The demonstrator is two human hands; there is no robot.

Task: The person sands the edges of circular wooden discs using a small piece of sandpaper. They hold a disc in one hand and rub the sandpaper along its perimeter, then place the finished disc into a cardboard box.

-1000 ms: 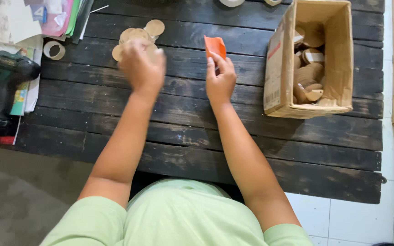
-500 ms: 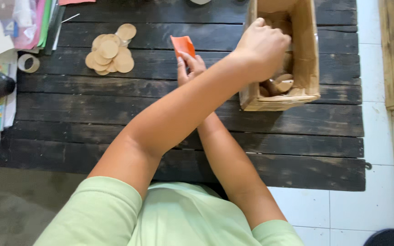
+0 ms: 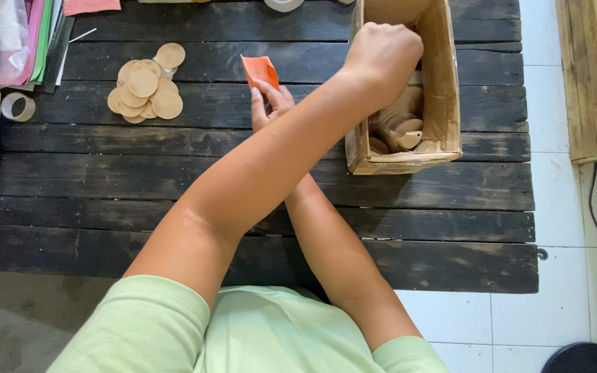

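At the far left edge of the dark plank bench (image 3: 174,179), papers (image 3: 15,27) and a tape roll (image 3: 17,106) are lying. Just right of them, a pile of round wooden discs (image 3: 145,92) is resting on the bench, well apart from both hands. Nearer the middle, the right hand (image 3: 267,103) is pinching an orange sheet (image 3: 260,70) between fingers and thumb, holding its far end up off the planks. The left arm is crossing over the right forearm and reaching to the right, where the left hand (image 3: 381,59) is sitting clenched over the open top of the cardboard box (image 3: 443,103); whether it is gripping anything cannot be told. Inside the box, below that hand, more wooden pieces (image 3: 399,131) are lying. The box is standing at the bench's far right.
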